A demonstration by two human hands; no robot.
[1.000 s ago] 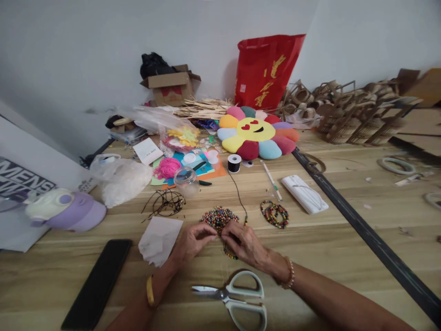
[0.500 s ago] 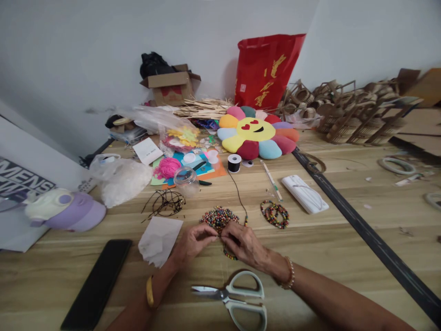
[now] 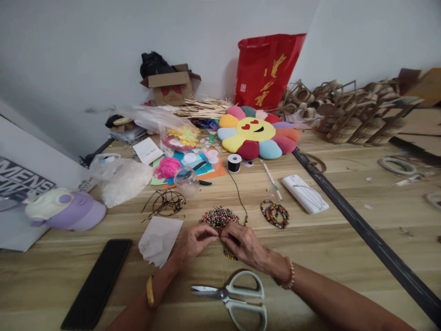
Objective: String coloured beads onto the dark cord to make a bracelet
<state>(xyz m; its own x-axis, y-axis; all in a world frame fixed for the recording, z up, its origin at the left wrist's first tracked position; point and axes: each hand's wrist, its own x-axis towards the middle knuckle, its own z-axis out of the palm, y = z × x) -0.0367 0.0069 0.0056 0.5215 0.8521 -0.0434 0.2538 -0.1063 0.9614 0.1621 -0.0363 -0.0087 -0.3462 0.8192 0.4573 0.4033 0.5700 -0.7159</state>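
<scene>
My left hand (image 3: 196, 239) is closed in a pinch, thumb and forefinger meeting at a tiny thing too small to make out. Right beside it, fingertip to fingertip, my right hand (image 3: 243, 242) pinches the black cord (image 3: 238, 187). Threaded beads on that cord show above the right hand, and a beaded loop (image 3: 230, 254) hangs out below its fingers. Just behind the fingertips lies a heap of loose multicoloured beads (image 3: 219, 216). The cord leads back to a spool (image 3: 234, 163). Scissors (image 3: 225, 292) with pale handles lie spread on the table close to me.
A coiled bead string (image 3: 274, 214) and a white power bank-like block (image 3: 305, 194) lie to the right. Leftward are crumpled white paper (image 3: 160, 241), black cord scraps (image 3: 165, 203), a black phone-shaped slab (image 3: 98, 282) and a purple visor cap (image 3: 70, 209). A flower cushion (image 3: 257, 132) sits behind.
Both hands stay almost still at the same spot, the fingertips shifting only very slightly. Everything else lies where it was.
</scene>
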